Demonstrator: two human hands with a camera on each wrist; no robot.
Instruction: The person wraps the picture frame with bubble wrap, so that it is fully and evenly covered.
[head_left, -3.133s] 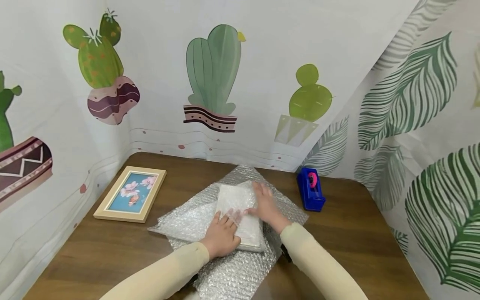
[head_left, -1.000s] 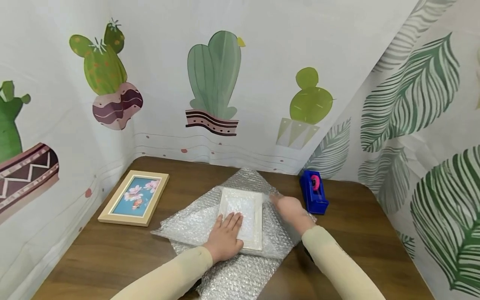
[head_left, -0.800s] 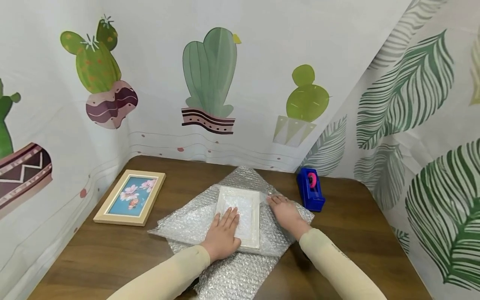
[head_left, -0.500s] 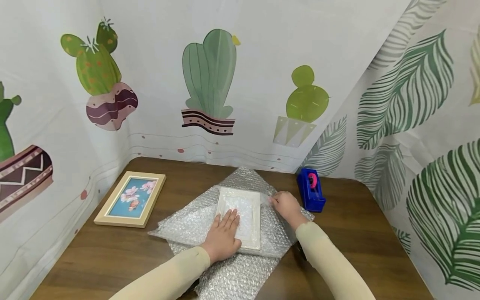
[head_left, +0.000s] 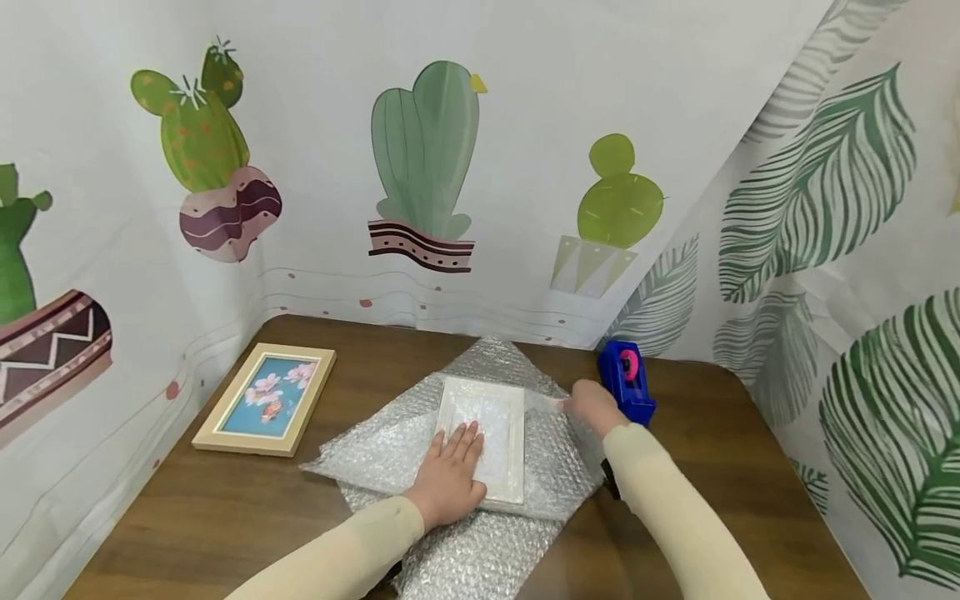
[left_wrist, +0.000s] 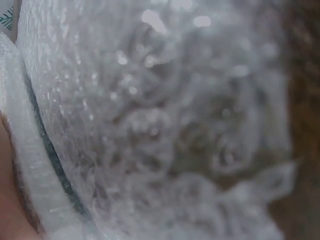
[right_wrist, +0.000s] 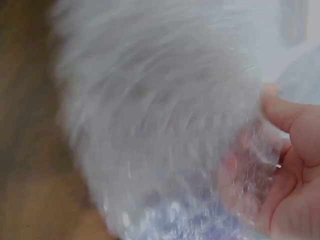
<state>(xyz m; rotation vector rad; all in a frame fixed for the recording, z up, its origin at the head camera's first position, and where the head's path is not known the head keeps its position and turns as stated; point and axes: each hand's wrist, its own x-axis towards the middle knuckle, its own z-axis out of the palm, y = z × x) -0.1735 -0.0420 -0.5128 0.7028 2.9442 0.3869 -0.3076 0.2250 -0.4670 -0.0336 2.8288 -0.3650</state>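
A white picture frame (head_left: 513, 450) lies on a sheet of bubble wrap (head_left: 472, 558), with part of the wrap folded under or around it. My left hand (head_left: 447, 479) rests flat on the frame, fingers spread and straight. To the right of the frame, my right hand (head_left: 592, 406) pinches a corner of the wrap and holds it taut just off the table. In the right wrist view, thumb and fingers of the right hand (right_wrist: 295, 165) grip the clear bubble wrap (right_wrist: 150, 100), which is blurred. The left wrist view shows wrap (left_wrist: 150, 100) close beside the frame's edge (left_wrist: 40, 165).
A light wooden picture frame (head_left: 320, 379) with a flower picture lies at the left of the brown table (head_left: 247, 517). A blue tape dispenser (head_left: 628, 392) with a pink core stands at the back right, close behind the right hand. Printed cloth (head_left: 525, 167) hangs behind the table.
My right hand has gone from the frame's upper right to farther right, drawing the bubble wrap corner outward. The frame's face shows more plainly. My left hand stays on the frame, fingers now straighter.
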